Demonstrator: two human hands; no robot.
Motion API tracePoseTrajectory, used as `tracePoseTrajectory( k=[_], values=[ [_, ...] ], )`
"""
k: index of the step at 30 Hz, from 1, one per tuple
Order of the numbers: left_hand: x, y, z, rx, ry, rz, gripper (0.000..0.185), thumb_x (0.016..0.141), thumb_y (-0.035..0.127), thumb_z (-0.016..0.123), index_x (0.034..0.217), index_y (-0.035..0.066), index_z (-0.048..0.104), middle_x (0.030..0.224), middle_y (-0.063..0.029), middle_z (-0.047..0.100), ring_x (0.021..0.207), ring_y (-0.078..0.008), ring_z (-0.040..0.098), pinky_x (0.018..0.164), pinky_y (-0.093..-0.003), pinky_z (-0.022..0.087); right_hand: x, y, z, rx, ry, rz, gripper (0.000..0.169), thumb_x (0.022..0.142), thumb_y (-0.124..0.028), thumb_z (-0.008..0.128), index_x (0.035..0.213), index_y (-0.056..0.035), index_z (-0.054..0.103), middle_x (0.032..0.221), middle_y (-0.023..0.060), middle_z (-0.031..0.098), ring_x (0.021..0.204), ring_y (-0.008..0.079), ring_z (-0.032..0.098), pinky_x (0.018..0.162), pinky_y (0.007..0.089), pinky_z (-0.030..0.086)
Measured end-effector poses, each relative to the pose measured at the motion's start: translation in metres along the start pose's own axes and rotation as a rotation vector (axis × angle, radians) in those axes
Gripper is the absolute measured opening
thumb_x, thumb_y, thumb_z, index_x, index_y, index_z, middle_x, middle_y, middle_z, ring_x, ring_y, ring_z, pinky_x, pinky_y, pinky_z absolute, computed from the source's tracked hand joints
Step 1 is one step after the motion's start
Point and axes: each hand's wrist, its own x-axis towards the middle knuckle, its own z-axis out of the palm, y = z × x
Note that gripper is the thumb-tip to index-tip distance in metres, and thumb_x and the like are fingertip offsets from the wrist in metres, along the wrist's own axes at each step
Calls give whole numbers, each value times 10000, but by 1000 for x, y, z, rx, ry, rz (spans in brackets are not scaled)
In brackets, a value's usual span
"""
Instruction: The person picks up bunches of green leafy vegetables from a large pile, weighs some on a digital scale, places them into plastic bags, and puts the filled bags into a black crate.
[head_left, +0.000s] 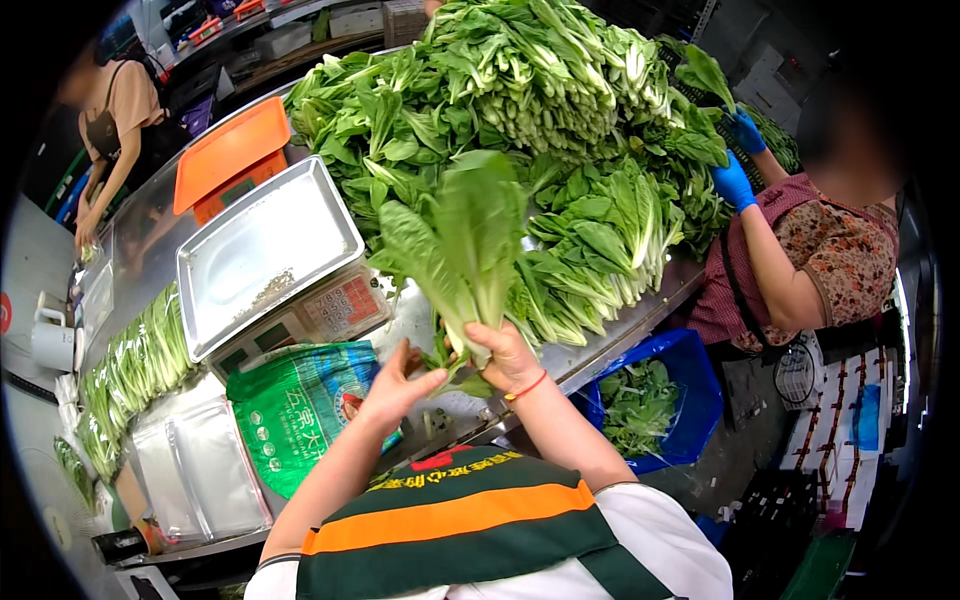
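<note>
My right hand (504, 354), with a red string at the wrist, grips a leafy green vegetable (480, 232) by its pale stem end. Its broad leaves point away from me over the steel table (420, 315). My left hand (401, 386) is just left of the stem base, thumb and fingers around small loose leaves (439, 360); whether it pinches them is unclear. Beyond my hands lies a big heap of the same greens (540, 97), with a row of them (600, 247) nearer on the right.
To the left stand a weighing scale with a steel tray (270, 247) and an orange scale (232, 150). Nearby lie a green printed bag (292, 420), clear plastic bags (199, 472) and bagged greens (135, 375). A blue-lined bin (694, 405) holds leaves. A blue-gloved person (795, 255) and another person (124, 120) work nearby.
</note>
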Motion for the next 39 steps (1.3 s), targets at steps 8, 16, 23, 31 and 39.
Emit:
tracePoseTrajectory(
  k=[8, 16, 23, 31, 39],
  values=[
    [6, -5, 11, -111, -434, -286, 388, 907, 189, 613, 1197, -51, 517, 1009, -93, 642, 854, -142, 654, 712, -254, 524, 0, 6, -7, -41, 2, 5, 499, 827, -175, 692, 1245, -6, 480, 1075, 118, 603, 912, 227, 627, 736, 355, 545],
    [-51, -18, -60, -380, -276, -9, 293, 881, 83, 601, 1168, 58, 551, 978, -69, 651, 857, -187, 636, 771, -326, 517, -8, -28, 2, -138, 81, -165, 438, 824, -139, 681, 1207, -13, 509, 1020, 103, 614, 868, 207, 617, 711, 332, 516],
    [-24, -14, -37, -191, -185, 279, 686, 762, 112, 736, 1357, 39, 400, 1226, -80, 558, 1163, -230, 506, 999, -381, 388, -12, 25, 24, -960, -140, 10, 530, 743, -203, 753, 1191, -11, 544, 1092, 114, 624, 998, 241, 599, 841, 345, 473],
    [-40, -20, -40, 1063, 68, 637, 483, 865, 233, 646, 1274, 29, 491, 1214, -94, 570, 1110, -241, 539, 962, -356, 431, -6, 22, 3, -1437, -473, -45, 483, 791, -214, 637, 1224, -28, 533, 1092, 244, 586, 1029, 394, 555, 882, 424, 454],
    [-20, -31, -49, 963, 105, 468, 456, 854, 319, 639, 1229, 76, 550, 1177, -109, 601, 1059, -275, 573, 924, -387, 462, 5, 44, 15, -1332, -409, -357, 334, 812, -105, 572, 1137, -26, 574, 1026, 248, 608, 966, 422, 575, 836, 436, 474]
  ],
)
